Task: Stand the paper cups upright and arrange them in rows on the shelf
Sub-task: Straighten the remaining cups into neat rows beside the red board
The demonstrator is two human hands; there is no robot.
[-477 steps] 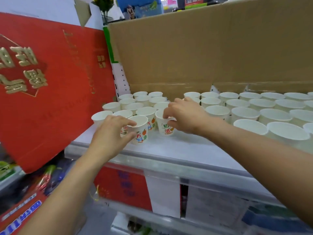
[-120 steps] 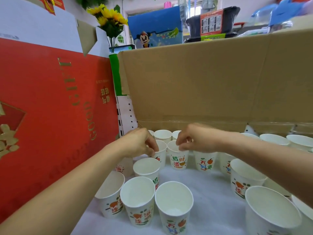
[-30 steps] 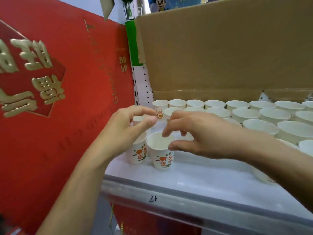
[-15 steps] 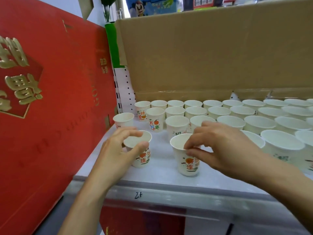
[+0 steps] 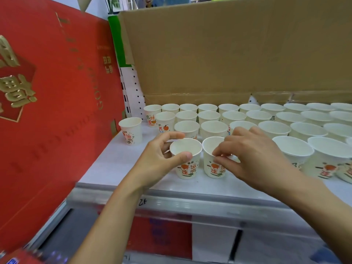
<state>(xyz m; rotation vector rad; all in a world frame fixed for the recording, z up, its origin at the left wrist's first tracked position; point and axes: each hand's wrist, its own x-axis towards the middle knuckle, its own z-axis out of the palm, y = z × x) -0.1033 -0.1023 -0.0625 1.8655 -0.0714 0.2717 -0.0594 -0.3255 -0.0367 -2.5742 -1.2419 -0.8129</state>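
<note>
Apart a moment ago, two cups now stand side by side on the shelf (image 5: pixel 118 168), starting a new front row. The left hand (image 5: pixel 160 159) holds the left cup (image 5: pixel 187 168) in its grip. The right hand (image 5: pixel 253 155) pinches the rim of the right cup (image 5: pixel 214 168). A stray cup (image 5: pixel 131 131) waits further left.

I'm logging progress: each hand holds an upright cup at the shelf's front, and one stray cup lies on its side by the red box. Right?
Not quite: the head view shows the stray cup by the red box standing upright, not lying. Otherwise yes: the left hand holds one upright cup at the shelf front, the right hand its neighbour.
</note>
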